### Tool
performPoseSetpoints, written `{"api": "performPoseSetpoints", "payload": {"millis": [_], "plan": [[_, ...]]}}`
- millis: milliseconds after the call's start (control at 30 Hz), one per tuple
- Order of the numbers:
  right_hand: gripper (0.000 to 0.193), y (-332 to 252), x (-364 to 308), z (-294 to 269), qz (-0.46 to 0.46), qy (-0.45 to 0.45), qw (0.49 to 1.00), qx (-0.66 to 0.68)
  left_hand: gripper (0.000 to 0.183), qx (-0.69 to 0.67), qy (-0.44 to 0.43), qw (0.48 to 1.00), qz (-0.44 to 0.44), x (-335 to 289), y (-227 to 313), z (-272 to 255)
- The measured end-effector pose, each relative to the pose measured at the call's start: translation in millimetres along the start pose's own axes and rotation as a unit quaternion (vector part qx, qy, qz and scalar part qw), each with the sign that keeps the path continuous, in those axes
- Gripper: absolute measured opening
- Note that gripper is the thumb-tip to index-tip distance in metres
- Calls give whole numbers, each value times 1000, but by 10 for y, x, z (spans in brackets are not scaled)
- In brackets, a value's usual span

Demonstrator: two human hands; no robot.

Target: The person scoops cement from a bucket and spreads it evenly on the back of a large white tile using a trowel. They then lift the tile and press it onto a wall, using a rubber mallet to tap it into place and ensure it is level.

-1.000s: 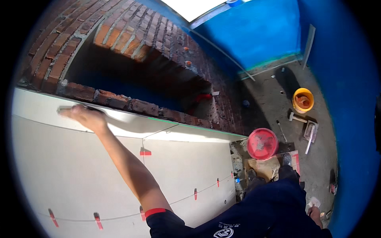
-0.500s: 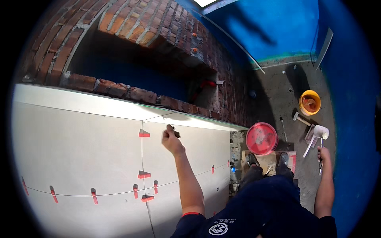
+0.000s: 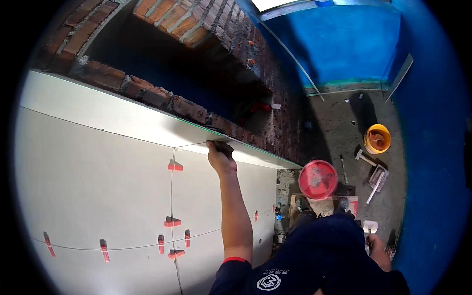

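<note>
My left hand [image 3: 221, 156] is up at the top edge of the large pale wall tiles [image 3: 123, 167], just right of the upright joint between two of them. Its fingers are curled, and their inner side lies in dark shadow, so whatever they pinch cannot be made out. Low at my right side, my right hand [image 3: 378, 251] is closed round the handle of a white-headed mallet [image 3: 369, 226]. Red tile-levelling wedges [image 3: 172, 222] sit along the tile joints. Above the tiles runs a bright pale ledge strip [image 3: 137, 120], with a thin green line along its back edge.
A brick wall [image 3: 184, 109] with a dark recess rises behind the ledge. By my feet is a red round bucket [image 3: 318, 179]. Farther right stand a yellow bucket [image 3: 377, 139], a hammer [image 3: 365, 158] and a trowel [image 3: 378, 178]. A blue wall [image 3: 432, 147] bounds the right side.
My left hand has risen to the tile's top edge. My right hand has drawn the mallet down and in toward my body. The view has shifted slightly.
</note>
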State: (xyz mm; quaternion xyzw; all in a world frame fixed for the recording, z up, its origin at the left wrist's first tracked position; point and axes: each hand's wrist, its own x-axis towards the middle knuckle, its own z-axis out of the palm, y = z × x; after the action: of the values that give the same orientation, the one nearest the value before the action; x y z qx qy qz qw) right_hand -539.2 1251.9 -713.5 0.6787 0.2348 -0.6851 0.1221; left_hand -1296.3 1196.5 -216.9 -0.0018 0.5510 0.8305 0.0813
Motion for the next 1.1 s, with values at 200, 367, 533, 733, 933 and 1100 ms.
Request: {"api": "performPoseSetpoints", "payload": {"millis": [200,367,533,733,933,1100], "plan": [[16,197,-299,175,15,-15,1000,17,39,-28,12,998,48,24,-54,66],[14,-470,-242,320,-14,52,993,-102,39,25,-12,993,116,-103,-96,138],[20,-1678,-691,630,-53,121,967,-217,38,44,-33,992,115,-210,-352,179],[11,-2544,-1143,1264,-122,89,960,-236,37,197,-28,962,186,-282,-254,85],[17,-2878,-1232,1634,-175,33,932,-316,37,357,3,880,312,-295,-136,264],[13,-2889,-1554,1867,-91,25,923,-373,36,380,-29,864,330,-236,-168,73]]}}
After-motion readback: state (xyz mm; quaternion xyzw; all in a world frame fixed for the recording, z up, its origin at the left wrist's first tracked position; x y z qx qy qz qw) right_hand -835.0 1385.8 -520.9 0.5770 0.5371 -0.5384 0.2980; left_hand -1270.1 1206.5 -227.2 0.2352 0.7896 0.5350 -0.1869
